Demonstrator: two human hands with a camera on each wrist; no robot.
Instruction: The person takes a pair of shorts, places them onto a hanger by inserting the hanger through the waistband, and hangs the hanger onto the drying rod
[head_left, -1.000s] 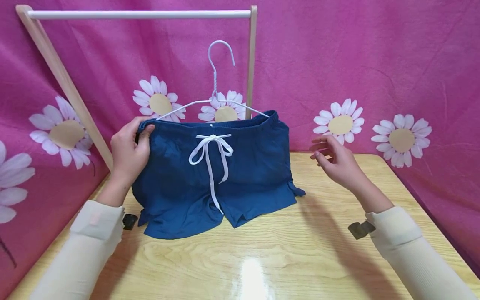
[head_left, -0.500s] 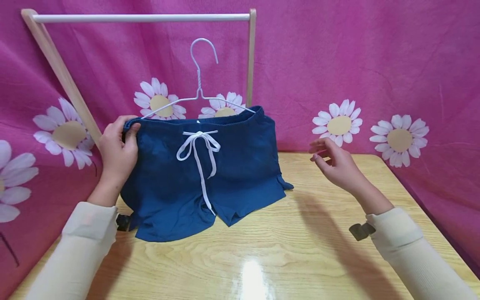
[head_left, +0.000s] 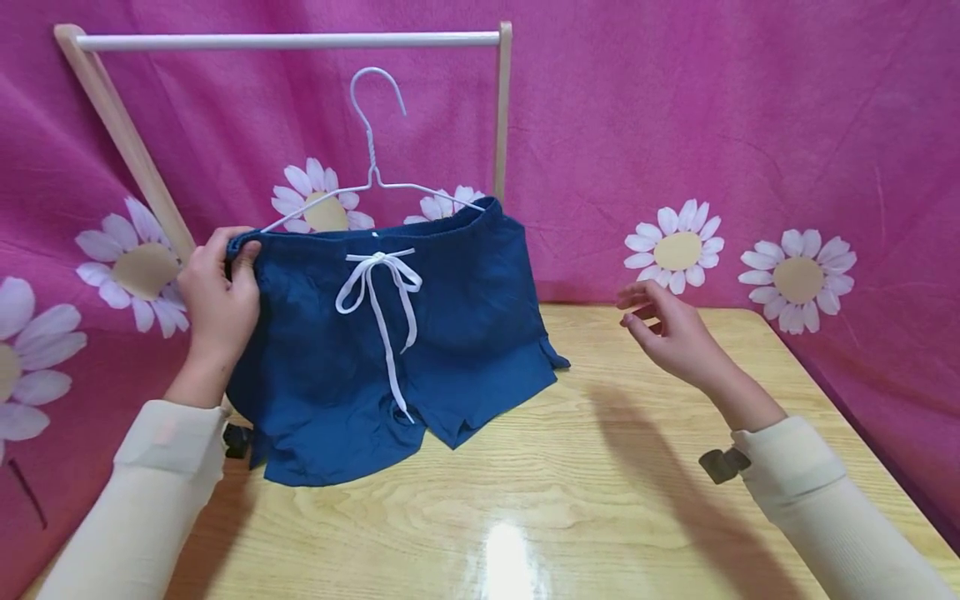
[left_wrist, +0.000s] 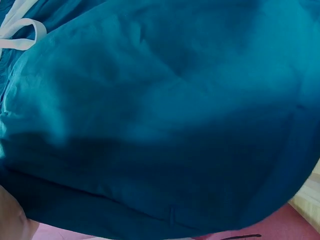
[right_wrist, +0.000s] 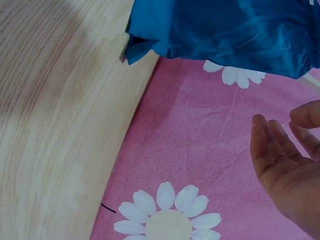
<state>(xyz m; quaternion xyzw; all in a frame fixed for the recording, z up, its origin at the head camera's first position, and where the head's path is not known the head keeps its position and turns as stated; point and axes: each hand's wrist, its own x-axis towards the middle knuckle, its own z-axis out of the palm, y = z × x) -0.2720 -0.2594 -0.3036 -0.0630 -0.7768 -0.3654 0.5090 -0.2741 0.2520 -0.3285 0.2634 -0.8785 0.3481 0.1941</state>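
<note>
My left hand (head_left: 221,287) pinches the left end of the waistband of dark blue shorts (head_left: 472,308), thumb in front and fingers behind. A white drawstring (head_left: 378,260) is tied in a bow at their front. Inside the waistband sits a white wire hanger (head_left: 372,158), its shoulders spanning the opening and its hook pointing up, a little below the rack's bar. The shorts hang tilted, the right side higher. My right hand (head_left: 667,329) is apart from them on the right, fingers loosely bent around nothing. In the left wrist view the blue cloth of the shorts (left_wrist: 160,100) covers most of the picture.
A rack with a white bar (head_left: 292,41) and wooden posts (head_left: 502,117) stands at the back left. Beneath the shorts lies a wood-grain table (head_left: 600,500). A pink curtain (head_left: 637,108) with daisies surrounds it at the back and sides.
My left hand has moved left with the shorts and hanger. The hanger's hook has risen slightly, and the right side of the shorts has lifted. My right hand has stayed nearly still.
</note>
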